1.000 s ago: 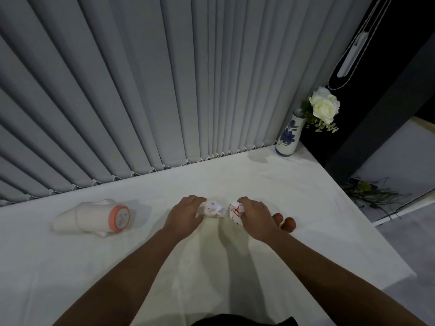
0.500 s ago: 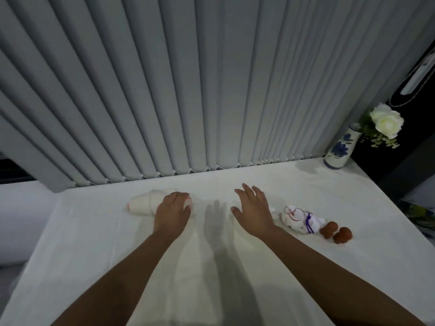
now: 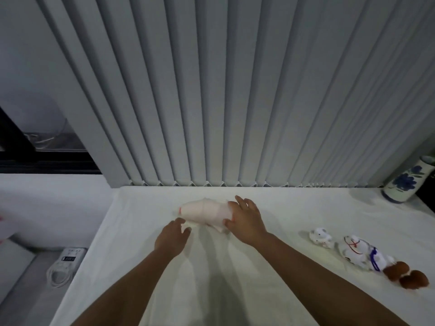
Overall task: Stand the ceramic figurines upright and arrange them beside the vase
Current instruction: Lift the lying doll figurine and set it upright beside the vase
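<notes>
White cloth covers the table (image 3: 259, 290) in front of you, with grey vertical blinds (image 3: 235, 90) hanging along its far edge. Both your hands are on one large pale figurine (image 3: 204, 211) lying on its side near the middle of the table. Your right hand (image 3: 247, 220) is wrapped over its right end, fingers and thumb closing around it. Your left hand (image 3: 173, 235) touches its lower left edge with curled fingers; whether it truly grips is unclear.

The blue-flowered vase (image 3: 406, 182) stands at the far right corner, well apart from everything else.

The task looks barely begun. The large figurine is not yet upright, and nothing stands beside the vase. To your right, three small white figurines sit in a row: a tiny one (image 3: 320, 236), one with red markings (image 3: 354, 250), and one with a blue cord (image 3: 377, 257), blurred and partly hidden. Their posture is hard to judge. Just beyond them lie two small brown pieces (image 3: 404, 275).

Count: four white figurines, two brown pieces, one vase. All figurines need moving to the vase.
</notes>
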Action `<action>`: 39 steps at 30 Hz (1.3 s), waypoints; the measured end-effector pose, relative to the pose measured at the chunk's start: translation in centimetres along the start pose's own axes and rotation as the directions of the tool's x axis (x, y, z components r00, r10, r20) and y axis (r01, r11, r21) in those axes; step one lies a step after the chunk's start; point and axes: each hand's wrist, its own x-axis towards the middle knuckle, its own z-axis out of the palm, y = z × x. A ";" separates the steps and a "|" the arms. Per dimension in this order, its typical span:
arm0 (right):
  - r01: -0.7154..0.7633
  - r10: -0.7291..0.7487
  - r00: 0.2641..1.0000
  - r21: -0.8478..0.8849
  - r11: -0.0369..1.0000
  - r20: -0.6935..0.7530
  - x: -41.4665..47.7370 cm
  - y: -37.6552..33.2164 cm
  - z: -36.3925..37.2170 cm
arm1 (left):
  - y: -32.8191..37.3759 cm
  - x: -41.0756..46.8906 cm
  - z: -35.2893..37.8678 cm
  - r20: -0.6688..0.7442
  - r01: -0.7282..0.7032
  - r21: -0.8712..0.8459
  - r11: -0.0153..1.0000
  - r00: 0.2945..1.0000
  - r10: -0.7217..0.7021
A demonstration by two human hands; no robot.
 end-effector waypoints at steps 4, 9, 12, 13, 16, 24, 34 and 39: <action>0.026 -0.025 1.000 -0.038 0.999 0.016 2.4 -2.2 0.3 | -0.7 1.9 -0.2 0.066 0.073 -0.077 0.994 0.995 -0.068; 0.037 -0.032 0.996 -0.061 0.997 0.081 4.5 -4.0 1.9 | -1.0 3.9 0.9 0.173 0.238 -0.270 0.933 0.965 -0.196; 0.011 -0.006 0.997 -0.053 0.999 0.081 5.0 -4.0 3.3 | -1.2 5.1 1.9 0.203 0.295 -0.391 0.872 0.952 -0.231; 0.007 -0.004 0.998 -0.046 0.999 0.060 5.0 -3.8 3.8 | -0.9 5.3 1.9 0.203 0.301 -0.430 0.851 0.951 -0.233; 0.000 0.000 0.999 0.003 1.000 -0.052 4.5 -3.4 4.6 | 0.7 5.0 1.5 0.228 0.315 -0.582 0.749 0.948 -0.222; 0.048 -0.033 0.965 0.052 0.998 -0.259 2.7 -2.3 5.9 | 2.2 6.2 2.2 0.331 0.426 -0.753 0.501 0.904 -0.272; 0.051 -0.080 0.963 -0.116 0.992 -0.256 0.1 -2.3 6.4 | 2.3 5.8 1.2 0.322 0.380 -0.773 0.508 0.925 -0.201; 0.042 -0.087 0.960 -0.168 0.985 -0.267 -1.8 -1.2 6.5 | 3.9 4.9 0.6 0.276 0.297 -0.786 0.543 0.953 -0.123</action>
